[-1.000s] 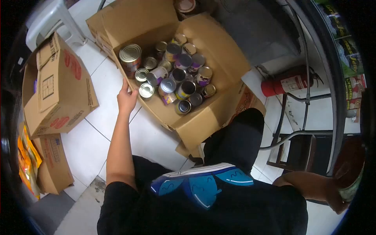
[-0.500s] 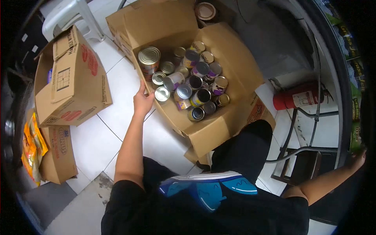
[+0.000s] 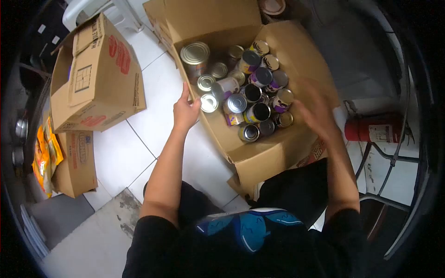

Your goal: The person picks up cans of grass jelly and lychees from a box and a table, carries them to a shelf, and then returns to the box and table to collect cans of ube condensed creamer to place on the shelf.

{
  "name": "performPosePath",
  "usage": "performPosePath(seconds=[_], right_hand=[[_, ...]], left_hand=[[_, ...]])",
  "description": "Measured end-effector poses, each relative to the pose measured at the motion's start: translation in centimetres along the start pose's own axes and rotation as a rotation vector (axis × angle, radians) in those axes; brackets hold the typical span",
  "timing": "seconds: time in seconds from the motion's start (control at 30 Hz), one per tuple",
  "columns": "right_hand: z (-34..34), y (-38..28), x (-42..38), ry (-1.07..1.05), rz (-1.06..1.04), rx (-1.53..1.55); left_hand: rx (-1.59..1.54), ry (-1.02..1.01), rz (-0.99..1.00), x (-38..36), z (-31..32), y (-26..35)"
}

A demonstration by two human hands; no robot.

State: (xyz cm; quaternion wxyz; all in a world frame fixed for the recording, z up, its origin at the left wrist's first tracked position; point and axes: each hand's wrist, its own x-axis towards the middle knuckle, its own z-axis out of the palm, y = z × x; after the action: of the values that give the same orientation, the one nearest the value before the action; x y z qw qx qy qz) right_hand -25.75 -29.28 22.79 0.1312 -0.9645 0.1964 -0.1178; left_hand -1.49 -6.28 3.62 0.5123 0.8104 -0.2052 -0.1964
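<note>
An open cardboard box (image 3: 218,132) holds several metal cans, some upright and some tilted. My left hand (image 3: 187,110) grips the box's left rim beside a silver-topped can (image 3: 209,103). My right hand (image 3: 316,110), blurred by motion, is over the box's right side, near a can with a purple label (image 3: 283,100). Its fingers look spread and nothing shows between them. At the box's far left corner stands a larger can (image 3: 195,53).
Another open carton (image 3: 104,88) stands at left, by a smaller box (image 3: 76,162) with orange packets (image 3: 45,155). A white stool (image 3: 123,11) is behind. At right are a red fire extinguisher (image 3: 371,128) and a metal frame (image 3: 384,198).
My right hand has swung in from the far right to the box. My left hand stays on the rim. The view has shifted, so the box appears farther right.
</note>
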Motion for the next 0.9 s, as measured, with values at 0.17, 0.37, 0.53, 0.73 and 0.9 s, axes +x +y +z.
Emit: performPosePath(seconds=[0.17,0.37,0.53,0.73,0.9], right_hand=[[16.4,6.1,13.0,-0.153,-0.048,0.054],[21.5,5.1,17.8,-0.277,0.131,-0.287],[21.9,5.0,16.6,-0.185,0.102,-0.389],[19.7,5.7,15.6,-0.248,0.022,-0.298],[17.8,7.4,15.4,-0.499,-0.090,-0.175]], left_hand=[[-0.137,0.003,0.040,-0.1,-0.2,-0.8],[-0.230,0.011,0.012,-0.3,0.0,-1.3],[-0.192,0.007,-0.019,0.0,0.3,-1.1],[-0.101,0.017,0.000,0.0,0.2,-1.8],[-0.027,-0.002,-0.021,0.0,-0.1,-1.6]])
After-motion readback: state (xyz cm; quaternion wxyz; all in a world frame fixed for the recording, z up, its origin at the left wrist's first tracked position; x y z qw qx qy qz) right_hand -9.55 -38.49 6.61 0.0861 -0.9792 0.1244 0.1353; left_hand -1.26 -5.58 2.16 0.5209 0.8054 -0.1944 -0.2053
